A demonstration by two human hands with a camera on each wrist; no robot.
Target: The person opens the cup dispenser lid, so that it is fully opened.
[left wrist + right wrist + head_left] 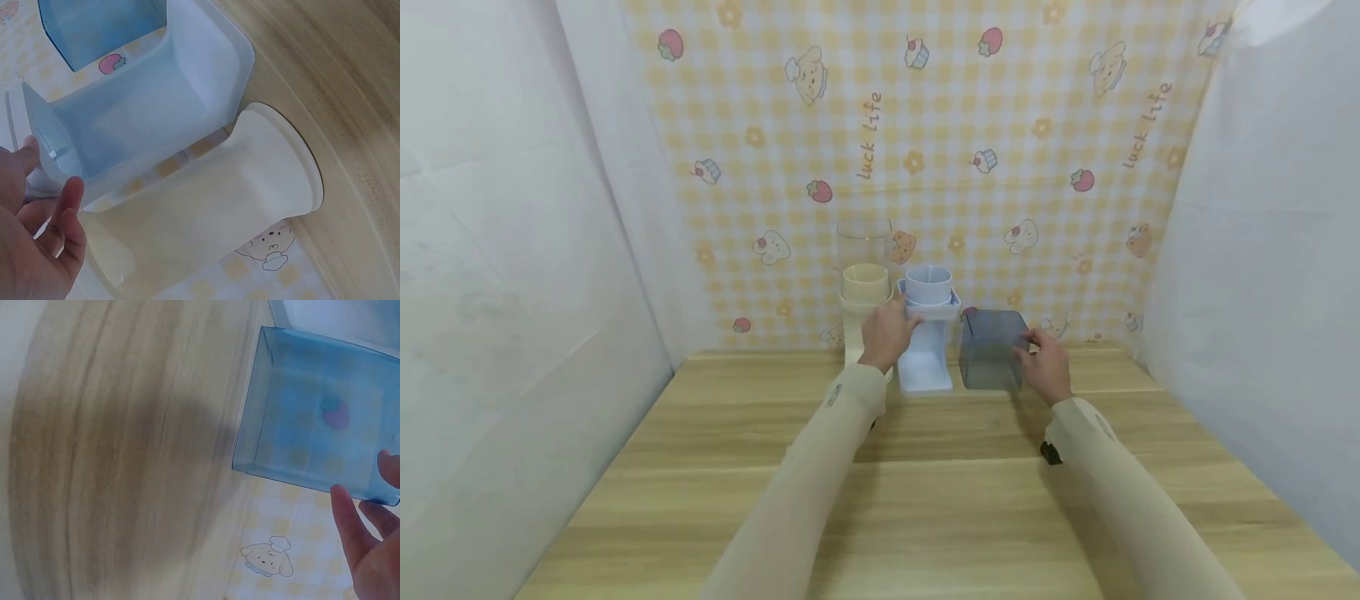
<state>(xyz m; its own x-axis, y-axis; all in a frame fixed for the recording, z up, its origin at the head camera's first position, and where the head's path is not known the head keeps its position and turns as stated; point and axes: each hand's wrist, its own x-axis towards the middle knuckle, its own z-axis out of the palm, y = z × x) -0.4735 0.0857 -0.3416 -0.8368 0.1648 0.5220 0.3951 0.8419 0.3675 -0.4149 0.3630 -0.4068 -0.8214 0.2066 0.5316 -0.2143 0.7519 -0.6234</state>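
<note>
A pale blue-white stand (925,368) with a round cup (928,283) in its top tray stands upright on the table. My left hand (886,335) holds the left side of that top tray, its thumb on the rim in the left wrist view. To the right of the stand is a translucent blue-grey box (991,354). My right hand (1048,367) pinches the right edge of this box between thumb and fingers. A cream stand (187,219) of similar make, with rounded base, stands just left of the pale blue one, partly hidden behind my left hand in the head view.
A clear container (863,240) rises above the cream stand's cup (866,285). Behind everything hangs a yellow checked cloth (925,167) with cartoon prints. White sheets (512,250) close off both sides of the wood-grain table (925,500).
</note>
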